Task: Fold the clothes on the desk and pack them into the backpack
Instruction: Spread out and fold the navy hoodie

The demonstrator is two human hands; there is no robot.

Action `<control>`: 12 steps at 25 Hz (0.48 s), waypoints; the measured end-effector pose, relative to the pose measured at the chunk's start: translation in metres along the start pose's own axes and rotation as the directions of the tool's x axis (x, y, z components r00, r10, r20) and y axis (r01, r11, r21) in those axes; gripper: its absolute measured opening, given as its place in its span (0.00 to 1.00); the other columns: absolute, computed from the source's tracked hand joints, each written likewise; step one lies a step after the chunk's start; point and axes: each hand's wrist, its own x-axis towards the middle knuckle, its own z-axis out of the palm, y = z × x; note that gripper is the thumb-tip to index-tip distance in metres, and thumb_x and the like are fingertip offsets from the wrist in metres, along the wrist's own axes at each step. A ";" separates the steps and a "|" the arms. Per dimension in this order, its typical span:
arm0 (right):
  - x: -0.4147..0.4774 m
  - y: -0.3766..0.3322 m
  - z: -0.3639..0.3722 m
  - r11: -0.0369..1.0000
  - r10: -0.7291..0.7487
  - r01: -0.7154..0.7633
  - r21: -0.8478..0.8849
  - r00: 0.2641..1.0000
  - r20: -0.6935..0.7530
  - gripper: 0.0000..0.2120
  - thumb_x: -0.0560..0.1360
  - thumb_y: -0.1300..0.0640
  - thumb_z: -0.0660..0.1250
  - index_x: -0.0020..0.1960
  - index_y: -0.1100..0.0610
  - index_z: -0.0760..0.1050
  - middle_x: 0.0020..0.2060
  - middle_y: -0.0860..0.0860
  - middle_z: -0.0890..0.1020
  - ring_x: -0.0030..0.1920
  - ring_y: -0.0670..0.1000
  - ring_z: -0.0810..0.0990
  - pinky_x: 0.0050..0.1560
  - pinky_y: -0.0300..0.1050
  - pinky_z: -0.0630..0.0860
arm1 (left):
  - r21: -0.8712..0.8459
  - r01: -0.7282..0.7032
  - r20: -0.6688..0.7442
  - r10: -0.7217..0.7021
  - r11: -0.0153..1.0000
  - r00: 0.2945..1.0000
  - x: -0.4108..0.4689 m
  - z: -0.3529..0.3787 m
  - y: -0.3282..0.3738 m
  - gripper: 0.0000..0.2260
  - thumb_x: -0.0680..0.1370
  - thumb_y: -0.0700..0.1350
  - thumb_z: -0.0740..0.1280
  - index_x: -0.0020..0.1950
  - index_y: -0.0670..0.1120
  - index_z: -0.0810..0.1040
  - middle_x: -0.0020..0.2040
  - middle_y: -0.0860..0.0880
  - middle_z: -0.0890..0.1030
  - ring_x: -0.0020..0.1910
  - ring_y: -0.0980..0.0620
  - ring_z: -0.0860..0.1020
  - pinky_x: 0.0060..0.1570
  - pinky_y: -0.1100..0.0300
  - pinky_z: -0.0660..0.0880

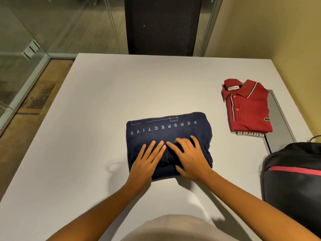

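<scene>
a folded navy t-shirt printed "perspective" is lying at the centre of the white desk. the left hand and right hand are pressing flat on its near half, fingers straight and spread. a folded red polo shirt is sitting at the right. a black backpack with a red stripe is resting at the lower right edge.
</scene>
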 end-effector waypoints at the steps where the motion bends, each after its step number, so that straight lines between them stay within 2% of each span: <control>1: 0.007 0.001 0.000 1.000 -0.014 0.014 -0.020 1.000 0.012 0.38 0.66 0.50 0.70 0.74 0.52 0.64 0.61 0.56 0.74 0.54 0.58 0.75 0.58 0.60 0.71 | 0.031 -0.024 0.017 0.023 0.999 1.000 -0.004 0.001 0.004 0.46 0.66 0.35 0.72 0.79 0.42 0.51 0.80 0.45 0.50 0.78 0.42 0.51 0.76 0.44 0.49; 3: 0.020 0.000 0.001 0.998 -0.061 0.061 -0.022 0.998 -0.001 0.31 0.70 0.55 0.71 0.72 0.52 0.68 0.53 0.56 0.76 0.43 0.56 0.74 0.40 0.51 0.72 | 0.086 0.039 0.043 -0.042 0.996 0.998 -0.008 0.003 0.008 0.50 0.67 0.41 0.75 0.79 0.42 0.46 0.80 0.45 0.45 0.78 0.42 0.47 0.75 0.42 0.46; 5: 0.027 -0.003 -0.006 0.996 -0.091 0.092 0.011 0.994 -0.060 0.23 0.70 0.61 0.72 0.65 0.53 0.74 0.45 0.54 0.76 0.35 0.54 0.71 0.29 0.47 0.68 | 0.080 0.230 0.032 -0.233 0.970 0.972 -0.003 -0.001 0.005 0.53 0.67 0.54 0.77 0.79 0.43 0.45 0.80 0.43 0.47 0.78 0.40 0.47 0.75 0.41 0.45; 6: 0.027 -0.005 -0.012 0.995 -0.096 0.098 0.012 0.991 -0.094 0.20 0.70 0.62 0.72 0.61 0.54 0.76 0.43 0.54 0.76 0.34 0.53 0.70 0.28 0.46 0.67 | 0.074 0.286 0.024 -0.289 0.955 0.957 0.001 -0.004 0.002 0.54 0.66 0.59 0.76 0.79 0.44 0.46 0.79 0.42 0.50 0.78 0.39 0.48 0.75 0.40 0.44; 8: 0.020 -0.011 -0.030 0.992 -0.122 0.117 -0.041 0.983 -0.138 0.15 0.71 0.63 0.71 0.57 0.55 0.77 0.43 0.54 0.76 0.34 0.53 0.69 0.28 0.46 0.68 | 0.099 0.291 0.022 -0.294 0.952 0.956 0.004 -0.009 0.001 0.54 0.64 0.61 0.77 0.79 0.45 0.50 0.79 0.42 0.53 0.78 0.39 0.50 0.75 0.39 0.45; 10: 0.005 -0.019 -0.034 0.986 -0.153 0.139 -0.095 0.975 -0.162 0.16 0.71 0.66 0.68 0.57 0.55 0.76 0.43 0.53 0.75 0.34 0.53 0.67 0.29 0.46 0.66 | 0.117 0.260 0.047 -0.267 0.959 0.963 0.001 -0.011 0.003 0.53 0.63 0.56 0.79 0.79 0.47 0.53 0.79 0.44 0.55 0.78 0.40 0.52 0.74 0.37 0.49; 12: -0.015 -0.025 -0.016 0.981 -0.172 0.156 -0.111 0.974 -0.150 0.20 0.70 0.66 0.68 0.60 0.56 0.75 0.44 0.54 0.77 0.34 0.53 0.69 0.30 0.47 0.65 | 0.109 0.229 0.046 -0.235 0.967 0.971 -0.005 -0.005 0.005 0.48 0.62 0.50 0.80 0.78 0.47 0.59 0.77 0.45 0.62 0.76 0.40 0.60 0.73 0.37 0.52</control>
